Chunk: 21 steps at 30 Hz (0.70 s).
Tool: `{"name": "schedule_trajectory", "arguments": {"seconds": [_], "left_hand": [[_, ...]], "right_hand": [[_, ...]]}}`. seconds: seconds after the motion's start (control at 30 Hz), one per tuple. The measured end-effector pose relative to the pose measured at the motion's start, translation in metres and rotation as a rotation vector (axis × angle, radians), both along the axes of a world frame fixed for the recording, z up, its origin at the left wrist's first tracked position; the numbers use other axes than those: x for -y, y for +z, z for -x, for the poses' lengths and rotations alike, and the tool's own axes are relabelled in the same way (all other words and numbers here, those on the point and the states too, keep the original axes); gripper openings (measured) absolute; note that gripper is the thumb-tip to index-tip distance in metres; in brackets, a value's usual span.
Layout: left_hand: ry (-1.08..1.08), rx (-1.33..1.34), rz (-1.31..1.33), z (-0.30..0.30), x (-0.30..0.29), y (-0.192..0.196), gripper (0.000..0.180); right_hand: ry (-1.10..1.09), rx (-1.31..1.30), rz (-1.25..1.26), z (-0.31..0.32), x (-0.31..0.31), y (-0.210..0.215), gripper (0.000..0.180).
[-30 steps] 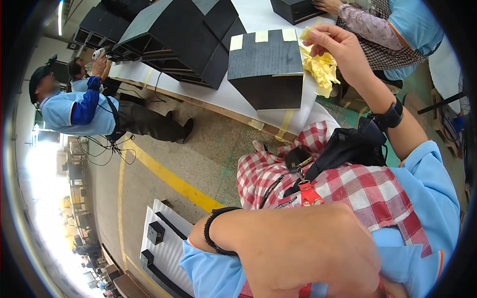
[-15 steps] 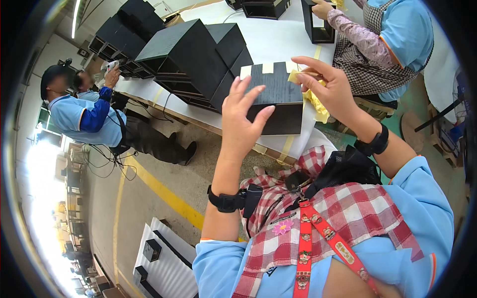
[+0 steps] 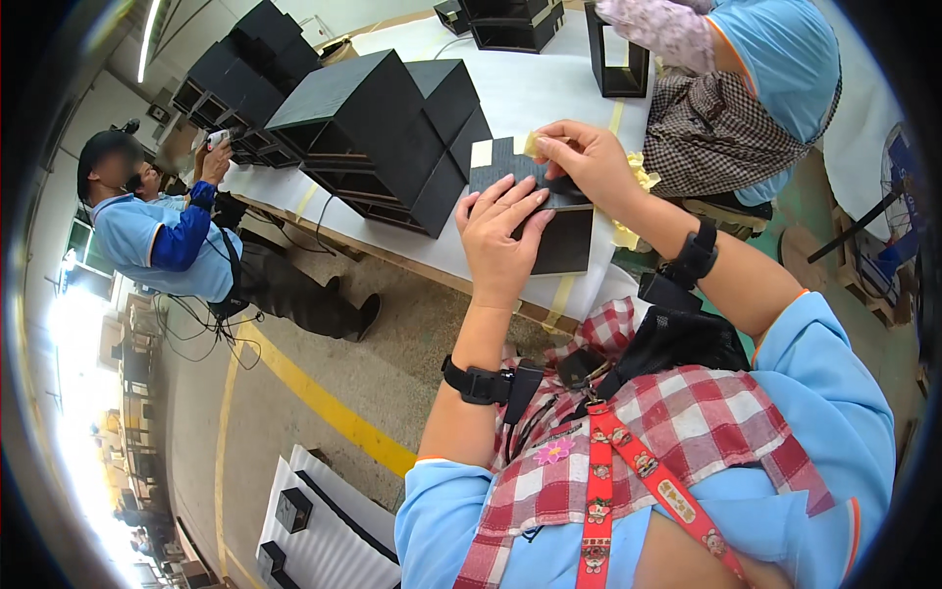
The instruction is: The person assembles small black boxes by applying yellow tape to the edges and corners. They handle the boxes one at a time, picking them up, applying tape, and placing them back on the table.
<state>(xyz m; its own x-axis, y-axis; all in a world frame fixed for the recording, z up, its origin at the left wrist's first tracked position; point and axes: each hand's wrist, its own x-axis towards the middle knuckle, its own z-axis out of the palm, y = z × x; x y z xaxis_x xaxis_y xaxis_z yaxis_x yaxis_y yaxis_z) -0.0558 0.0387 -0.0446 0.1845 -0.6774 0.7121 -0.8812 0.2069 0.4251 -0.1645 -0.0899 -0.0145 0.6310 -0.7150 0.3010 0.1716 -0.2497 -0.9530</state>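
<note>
A black wooden box [image 3: 562, 241] stands on the white-covered table in front of me, with a pale yellow tape piece [image 3: 481, 153] at the far left of its top. My left hand [image 3: 504, 234] lies flat on this top, fingers stretched forward and slightly apart. Over the far edge, my right hand [image 3: 586, 165] pinches a piece of yellow masking tape [image 3: 533, 144] between thumb and fingertips. My fingers partly cover the top, and I cannot tell how much of the pinched tape sticks to the wood. Crumpled yellow tape [image 3: 638, 175] lies just beyond my right wrist.
Stacked black boxes [image 3: 358, 118] stand left of my box, with more black boxes [image 3: 510, 22] farther back. At right, a person in a checked apron [image 3: 702, 118] sits by a black frame [image 3: 618, 59]. Another person [image 3: 177, 231] stands at left holding a white device [image 3: 218, 137].
My left hand has come down from above the box onto its top. My right hand has moved left to the far edge with its tape. The seated person's arm has shifted.
</note>
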Motion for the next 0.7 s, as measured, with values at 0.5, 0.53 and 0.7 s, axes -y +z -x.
{"name": "schedule_trajectory", "arguments": {"seconds": [0.5,0.53,0.7], "left_hand": [[0.003,-0.028,0.062,0.0,0.004,-0.002,0.018],[0.01,-0.036,0.074,0.001,0.004,-0.002,0.017],[0.09,-0.033,0.15,0.01,0.01,-0.001,0.012]], "right_hand": [[-0.091,0.118,0.11,-0.004,-0.012,-0.01,0.012],[-0.093,0.118,0.116,-0.004,-0.012,-0.01,0.012],[-0.156,0.045,0.191,-0.005,-0.012,-0.009,0.014]]}}
